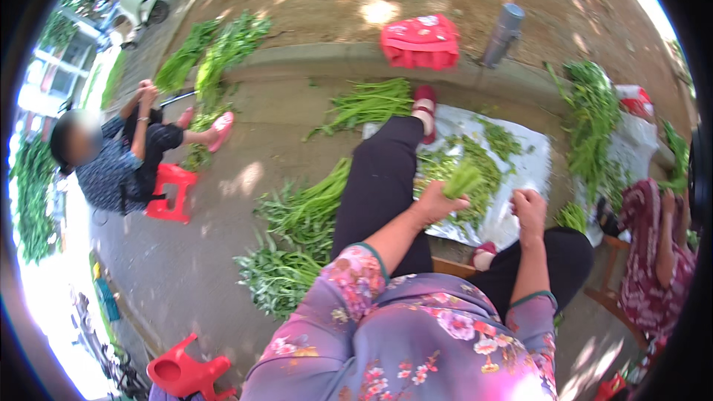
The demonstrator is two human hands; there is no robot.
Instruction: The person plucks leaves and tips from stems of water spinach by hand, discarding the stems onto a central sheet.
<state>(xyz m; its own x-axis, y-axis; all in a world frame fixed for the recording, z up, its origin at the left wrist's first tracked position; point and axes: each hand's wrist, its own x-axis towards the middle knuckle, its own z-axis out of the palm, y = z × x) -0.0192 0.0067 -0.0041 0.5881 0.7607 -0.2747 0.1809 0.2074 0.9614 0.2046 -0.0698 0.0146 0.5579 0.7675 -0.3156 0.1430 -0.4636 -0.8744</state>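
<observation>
My left hand (437,204) grips a short bunch of pale green stalks (460,178) over a silvery white sheet (529,163) spread on the ground between my legs. Trimmed leaves and stem pieces (475,197) are scattered on the sheet. My right hand (527,204) is raised at the sheet's right side, fingers curled closed; whether anything small is in them I cannot make out. More long green stalks (369,104) lie beyond my left foot, and leafy bunches (286,282) lie beside my left leg.
A person (104,171) sits left on a red stool (177,200); another (653,252) sits at right near greens (594,126). A red bag (420,41) and grey bottle (501,33) stand by the curb (312,59). A second red stool (182,367) is lower left; scooters (141,7) stand upper left.
</observation>
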